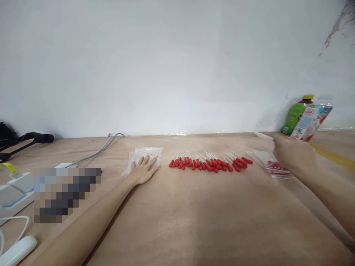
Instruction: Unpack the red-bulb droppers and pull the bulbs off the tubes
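My left hand [142, 170] lies flat with spread fingers on a stack of clear plastic zip bags [155, 152]. At the right, my right hand [294, 150] is closed on the edge of a clear plastic bag [262, 136], which is blurred. Below that hand lies a pile of clear bags [280, 175] with red pieces showing inside. Between my hands, a row of thin white sticks with red bulb-like ends [206, 164] lies on the wooden table [177, 221], red ends toward me.
A green bottle with a yellow cap [294, 116] and a tilted printed plastic package [312, 122] stand by the wall at the back right. A white power strip [16, 205], a grey cable [97, 152] and a black strap-like item [36, 137] lie on the left. A blurred-out patch covers something there.
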A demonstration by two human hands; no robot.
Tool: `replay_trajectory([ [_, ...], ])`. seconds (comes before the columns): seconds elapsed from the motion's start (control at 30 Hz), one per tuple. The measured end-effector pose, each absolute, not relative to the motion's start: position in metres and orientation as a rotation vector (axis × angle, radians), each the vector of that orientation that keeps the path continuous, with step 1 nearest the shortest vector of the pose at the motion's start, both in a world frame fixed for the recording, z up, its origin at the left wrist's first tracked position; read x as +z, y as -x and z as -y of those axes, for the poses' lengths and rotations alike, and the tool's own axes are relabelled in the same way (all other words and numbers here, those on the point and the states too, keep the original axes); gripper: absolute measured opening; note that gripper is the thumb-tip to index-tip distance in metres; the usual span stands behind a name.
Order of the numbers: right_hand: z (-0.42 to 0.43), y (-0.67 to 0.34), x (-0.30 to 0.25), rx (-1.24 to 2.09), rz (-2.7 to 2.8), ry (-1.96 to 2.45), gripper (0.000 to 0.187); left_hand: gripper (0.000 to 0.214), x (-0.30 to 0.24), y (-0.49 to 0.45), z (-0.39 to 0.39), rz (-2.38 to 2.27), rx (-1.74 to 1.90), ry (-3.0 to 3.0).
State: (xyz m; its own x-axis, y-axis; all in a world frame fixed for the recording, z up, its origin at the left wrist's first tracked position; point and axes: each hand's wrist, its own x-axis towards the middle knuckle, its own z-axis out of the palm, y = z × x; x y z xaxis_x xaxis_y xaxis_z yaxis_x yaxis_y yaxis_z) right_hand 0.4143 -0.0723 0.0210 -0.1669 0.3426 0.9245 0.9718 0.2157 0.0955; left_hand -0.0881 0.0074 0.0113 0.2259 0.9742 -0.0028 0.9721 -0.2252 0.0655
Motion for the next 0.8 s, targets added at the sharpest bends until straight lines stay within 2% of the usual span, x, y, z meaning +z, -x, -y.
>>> replay_trajectory([
  [0.1,0.087,-0.354,0.043,-1.044,1.723,1.254,0.029,0.065,0.011,0.094,-0.017,-1.915,0.077,-2.459],
  [0.27,0.123,-0.252,0.038,-0.905,2.080,0.777,0.036,0.056,0.013,0.098,-0.017,-1.898,0.205,-2.555],
  [0.33,0.131,-0.225,0.026,-0.851,2.217,0.601,0.033,0.050,0.015,0.098,-0.012,-1.911,0.431,-2.683],
  [0.4,0.132,-0.209,0.012,-0.754,2.327,0.506,0.032,0.040,0.018,0.093,-0.006,-1.856,0.810,-2.847],
  [0.5,0.130,-0.202,0.001,-0.449,2.458,0.536,0.030,0.026,0.024,0.076,0.012,-1.567,1.264,-2.921],
  [0.57,0.130,-0.205,0.002,-0.180,2.499,0.633,0.038,0.022,0.027,0.057,0.032,-1.272,1.252,-2.889],
  [0.63,0.132,-0.213,0.008,0.020,2.480,0.717,0.057,0.022,0.029,0.036,0.055,-1.026,1.084,-2.816],
  [0.67,0.134,-0.218,0.011,0.077,2.448,0.763,0.062,0.022,0.029,0.026,0.067,-0.911,0.971,-2.787],
  [0.7,0.136,-0.223,0.014,0.113,2.399,0.818,0.058,0.023,0.029,0.017,0.078,-0.801,0.886,-2.758],
  [0.8,0.139,-0.235,0.016,0.148,2.234,1.029,0.026,0.028,0.028,-0.002,0.099,-0.622,0.705,-2.665],
])
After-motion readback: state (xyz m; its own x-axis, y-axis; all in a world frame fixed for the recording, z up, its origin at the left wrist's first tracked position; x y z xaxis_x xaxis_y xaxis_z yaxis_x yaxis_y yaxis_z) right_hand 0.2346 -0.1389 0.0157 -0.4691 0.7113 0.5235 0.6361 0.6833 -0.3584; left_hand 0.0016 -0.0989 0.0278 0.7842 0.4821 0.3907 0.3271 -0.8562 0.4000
